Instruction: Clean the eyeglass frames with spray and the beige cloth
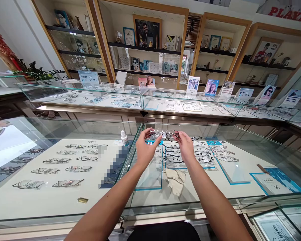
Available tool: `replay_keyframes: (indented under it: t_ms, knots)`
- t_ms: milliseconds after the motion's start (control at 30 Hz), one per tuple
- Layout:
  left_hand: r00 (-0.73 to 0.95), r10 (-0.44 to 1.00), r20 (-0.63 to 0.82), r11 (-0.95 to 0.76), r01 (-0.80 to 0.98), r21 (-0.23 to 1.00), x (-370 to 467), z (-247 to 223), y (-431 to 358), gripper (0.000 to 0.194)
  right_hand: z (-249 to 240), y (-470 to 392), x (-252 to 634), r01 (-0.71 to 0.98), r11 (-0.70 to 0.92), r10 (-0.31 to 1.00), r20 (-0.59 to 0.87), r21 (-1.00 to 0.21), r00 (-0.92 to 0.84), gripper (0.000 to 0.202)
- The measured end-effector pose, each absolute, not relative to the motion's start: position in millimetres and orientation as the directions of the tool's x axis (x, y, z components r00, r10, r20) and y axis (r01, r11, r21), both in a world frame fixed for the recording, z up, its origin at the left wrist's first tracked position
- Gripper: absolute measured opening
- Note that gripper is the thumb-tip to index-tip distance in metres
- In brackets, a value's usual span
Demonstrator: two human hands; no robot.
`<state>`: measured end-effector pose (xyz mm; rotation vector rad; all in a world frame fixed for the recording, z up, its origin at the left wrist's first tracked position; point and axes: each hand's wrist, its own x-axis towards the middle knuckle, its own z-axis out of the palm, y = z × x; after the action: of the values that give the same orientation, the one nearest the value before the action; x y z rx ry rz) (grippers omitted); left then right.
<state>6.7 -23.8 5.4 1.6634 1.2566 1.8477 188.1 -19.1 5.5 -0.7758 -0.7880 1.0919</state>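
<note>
A pair of thin-rimmed eyeglasses (172,133) is held up level between my two hands, above the glass display case. A small white tag (164,135) shows near the bridge. My left hand (147,145) grips the left side of the frame, fingers behind and thumb in front. The right side is pinched by my right hand (186,144). Below and behind my hands, rows of dark-framed glasses (188,153) lie on a blue-edged panel. A crumpled beige cloth (175,180) lies nearer to me, between my forearms.
Several glasses (51,160) lie in rows to the left. A white spray bottle (124,138) stands left of my left hand. A small gold-coloured piece (82,200) lies near the front edge. Another glass counter (188,103) with advertising cards runs across behind, before wall shelves.
</note>
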Motion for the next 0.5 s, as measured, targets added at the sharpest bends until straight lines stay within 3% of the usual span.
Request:
replay_keyframes:
  t_ms: [133, 300, 500]
  knots:
    - [-0.170, 0.728, 0.664, -0.592, 0.331, 0.735, 2, 8, -21, 0.054, 10, -21, 196, -0.355, 0.257, 0.958, 0.190, -0.899, 0.214, 0.029]
    - [0.077, 0.698, 0.711, -0.677, 0.394, 0.622, -2, 12, -19, 0.052, 13, -23, 202, 0.010, 0.389, 0.918, 0.388, -0.921, 0.083, 0.017]
    - [0.201, 0.713, 0.672, -0.689, 0.380, 0.618, -3, 11, -17, 0.060, 10, -21, 200, -0.041, 0.295, 0.953, 0.297, -0.955, -0.062, 0.020]
